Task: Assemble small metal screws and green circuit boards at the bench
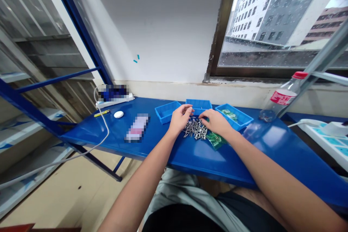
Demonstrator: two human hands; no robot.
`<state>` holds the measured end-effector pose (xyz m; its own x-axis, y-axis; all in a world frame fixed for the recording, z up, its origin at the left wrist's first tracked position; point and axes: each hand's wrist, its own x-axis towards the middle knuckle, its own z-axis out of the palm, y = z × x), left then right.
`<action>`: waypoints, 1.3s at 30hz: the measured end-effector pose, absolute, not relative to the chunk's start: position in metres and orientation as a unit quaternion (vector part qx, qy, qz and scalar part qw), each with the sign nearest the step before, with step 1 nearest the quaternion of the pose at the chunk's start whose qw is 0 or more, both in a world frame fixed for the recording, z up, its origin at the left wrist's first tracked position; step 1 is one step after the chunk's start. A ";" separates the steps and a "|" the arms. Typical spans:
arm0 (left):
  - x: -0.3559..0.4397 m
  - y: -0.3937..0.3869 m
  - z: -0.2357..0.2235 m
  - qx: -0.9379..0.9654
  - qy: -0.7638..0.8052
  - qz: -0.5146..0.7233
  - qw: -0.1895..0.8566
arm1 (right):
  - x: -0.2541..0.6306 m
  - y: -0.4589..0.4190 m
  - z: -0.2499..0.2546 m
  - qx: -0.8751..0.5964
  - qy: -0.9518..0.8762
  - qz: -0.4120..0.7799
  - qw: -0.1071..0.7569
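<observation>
A loose pile of silvery screws and other small metal fasteners (196, 129) lies on the blue table. My left hand (180, 119) is at the pile's left edge, thumb and fingers curled together; what is between them is too small to make out. From the right, my right hand (215, 121) reaches over the pile with its fingers pinched at the fasteners, and any piece in them is hidden. Under the right wrist lies a clear packet with green contents (216, 140). Beyond the hands are a left blue tray (163, 115), a middle blue tray (198, 102) and a right blue tray (246, 119) holding green packets.
Left on the blue table (157, 141) are a pixelated flat object (137, 127), a white round item (118, 114), a yellow tool (101, 113) and a white cable (106, 127). A plastic bottle (282, 98) and a power strip (328, 139) stand right. Wall and window close off the back.
</observation>
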<state>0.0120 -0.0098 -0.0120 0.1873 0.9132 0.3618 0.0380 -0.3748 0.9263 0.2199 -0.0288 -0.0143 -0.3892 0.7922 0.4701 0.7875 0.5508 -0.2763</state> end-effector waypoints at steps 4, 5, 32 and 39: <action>0.013 -0.014 -0.010 0.667 0.366 0.507 0.404 | 0.213 -0.038 -0.006 -0.477 -0.764 0.062 0.430; 0.013 -0.015 -0.010 0.675 0.362 0.501 0.403 | 0.211 -0.040 -0.005 -0.471 -0.744 0.097 0.464; 0.014 -0.027 0.000 0.728 0.354 0.464 0.361 | 0.196 -0.048 -0.006 -0.474 -0.717 0.091 0.503; 0.010 -0.032 0.008 0.774 0.381 0.414 0.291 | 0.198 -0.050 -0.003 -0.442 -0.751 0.090 0.481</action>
